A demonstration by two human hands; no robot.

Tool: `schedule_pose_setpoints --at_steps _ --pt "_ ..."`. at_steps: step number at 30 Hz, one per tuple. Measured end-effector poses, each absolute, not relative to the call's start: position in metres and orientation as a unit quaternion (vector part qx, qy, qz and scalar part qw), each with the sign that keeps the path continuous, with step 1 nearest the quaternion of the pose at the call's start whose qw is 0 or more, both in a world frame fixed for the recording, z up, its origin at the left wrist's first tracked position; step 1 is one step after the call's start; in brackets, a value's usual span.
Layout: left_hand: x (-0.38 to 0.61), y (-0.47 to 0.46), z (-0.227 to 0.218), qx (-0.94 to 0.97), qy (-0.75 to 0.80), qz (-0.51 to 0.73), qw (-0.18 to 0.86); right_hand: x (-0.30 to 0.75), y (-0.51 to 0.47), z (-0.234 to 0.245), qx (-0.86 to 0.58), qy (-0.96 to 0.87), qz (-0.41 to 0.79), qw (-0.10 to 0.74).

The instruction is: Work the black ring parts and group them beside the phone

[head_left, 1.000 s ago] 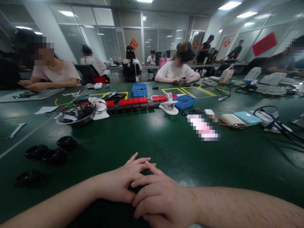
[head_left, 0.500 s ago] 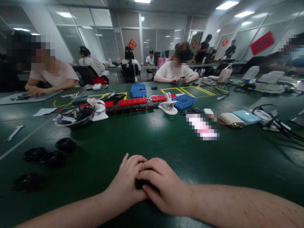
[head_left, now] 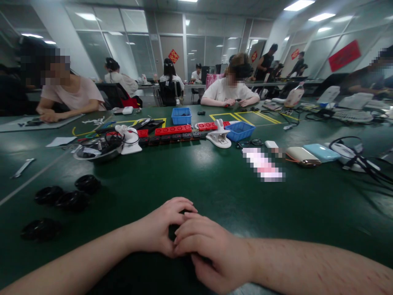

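Observation:
My left hand (head_left: 167,225) curves its fingers and thumb round a black part (head_left: 172,232) near the front of the table. My right hand (head_left: 211,250) is closed over the same part from the right, its fingertips meeting my left fingers and thumb. Only a dark sliver shows between the fingers, so the part's shape is hidden. To the left lie several round black ring-like pieces, among them a front one (head_left: 41,229) and a back one (head_left: 87,184).
A metal bowl of parts (head_left: 98,155), white clip bases (head_left: 219,139), red power strips (head_left: 172,130) and a blue bin (head_left: 240,132) stand across the green table (head_left: 138,180). A wrench (head_left: 23,168) lies left, power banks (head_left: 303,156) right. Co-workers sit opposite and at left.
My left hand has rolled over, its spread fingers now bent together. My right hand has dropped slightly toward me. The black part shows less between them. The view has shifted slightly.

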State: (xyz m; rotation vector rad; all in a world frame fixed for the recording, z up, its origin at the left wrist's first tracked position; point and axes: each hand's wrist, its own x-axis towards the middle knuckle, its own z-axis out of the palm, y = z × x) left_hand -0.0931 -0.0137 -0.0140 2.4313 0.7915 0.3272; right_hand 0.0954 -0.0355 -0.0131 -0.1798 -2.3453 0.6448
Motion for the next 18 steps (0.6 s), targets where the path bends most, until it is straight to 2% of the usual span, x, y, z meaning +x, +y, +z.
schedule_pose_setpoints --at_steps 6,10,14,18 --pt "-0.095 -0.013 -0.006 0.913 0.279 0.024 0.296 0.093 -0.034 -0.021 -0.05 -0.895 0.31 0.316" --pt "-0.096 -0.016 -0.002 0.909 0.277 0.013 0.312 0.093 -0.034 -0.021 -0.058 -0.912 0.289 0.286" --pt "-0.094 -0.025 -0.014 0.901 0.306 0.034 0.306 0.093 -0.036 -0.019 -0.056 -0.909 0.245 0.332" --pt "-0.083 -0.04 -0.032 0.879 0.405 0.125 0.219 0.092 -0.036 -0.017 -0.086 -0.894 0.205 0.39"
